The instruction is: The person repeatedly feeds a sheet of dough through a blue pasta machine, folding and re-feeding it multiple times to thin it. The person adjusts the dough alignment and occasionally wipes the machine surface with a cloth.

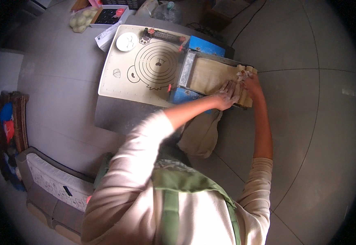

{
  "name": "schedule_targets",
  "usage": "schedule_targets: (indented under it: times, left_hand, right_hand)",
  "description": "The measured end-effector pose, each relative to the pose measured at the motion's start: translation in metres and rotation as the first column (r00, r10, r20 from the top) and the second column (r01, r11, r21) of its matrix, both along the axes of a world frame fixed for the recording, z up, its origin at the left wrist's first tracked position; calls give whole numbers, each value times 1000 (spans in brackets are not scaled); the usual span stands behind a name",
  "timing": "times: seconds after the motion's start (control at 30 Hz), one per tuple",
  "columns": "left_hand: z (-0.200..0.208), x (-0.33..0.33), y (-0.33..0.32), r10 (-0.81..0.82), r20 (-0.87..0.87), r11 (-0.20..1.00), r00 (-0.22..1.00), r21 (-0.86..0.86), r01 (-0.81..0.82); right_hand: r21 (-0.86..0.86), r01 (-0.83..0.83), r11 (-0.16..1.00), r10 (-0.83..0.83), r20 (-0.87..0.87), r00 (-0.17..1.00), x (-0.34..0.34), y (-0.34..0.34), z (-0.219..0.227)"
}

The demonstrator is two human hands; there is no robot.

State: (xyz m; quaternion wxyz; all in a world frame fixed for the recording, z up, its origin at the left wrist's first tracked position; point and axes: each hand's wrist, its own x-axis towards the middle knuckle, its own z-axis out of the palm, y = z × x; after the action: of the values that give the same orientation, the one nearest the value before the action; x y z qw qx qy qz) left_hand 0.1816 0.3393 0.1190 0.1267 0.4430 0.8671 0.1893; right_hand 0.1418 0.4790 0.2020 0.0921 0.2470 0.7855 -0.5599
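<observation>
Pale dough (212, 71) lies beneath and leftward of the left hand (227, 98), its fingers flat, ungripping; the right hand's (250, 82) fingers curl at the folded end, grip unclear. Guiding dough over the blue-sided machine (186, 94) below seems underway; the next move likely needs light, even support.

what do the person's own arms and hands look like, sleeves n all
The left hand and right hand look ungloved, marked with something whitish, perhaps powder. The left sleeve and right sleeve are pale, creased and end well short of the wrists. A green apron is worn too.
</observation>
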Motion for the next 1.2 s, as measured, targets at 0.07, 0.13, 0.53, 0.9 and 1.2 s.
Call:
schedule_targets:
  times: [0.07,0.13,0.53,0.9,1.2]
  left_hand:
    - [-1,-7,-31,-113,465,981,878,192,25]
    - [-3,-14,-58,137,413,982,900,64,-179]
    - [13,2,-10,34,320,978,947,182,-97]
    - [-17,-45,-29,285,259,935,923,138,-327]
    - [34,3,-33,67,520,959,851,200,-198]
  right_hand:
    - [54,10,999,-10,8,1000,1,-3,7]
    - [118,32,993,-40,72,997,3,-21,27]
    - [-121,84,989,-89,-37,995,6,6,6]
    - [-71,19,997,-18,8,1000,2,24,-4]
    - [136,-250,959,251,12,968,-12,48,-35]
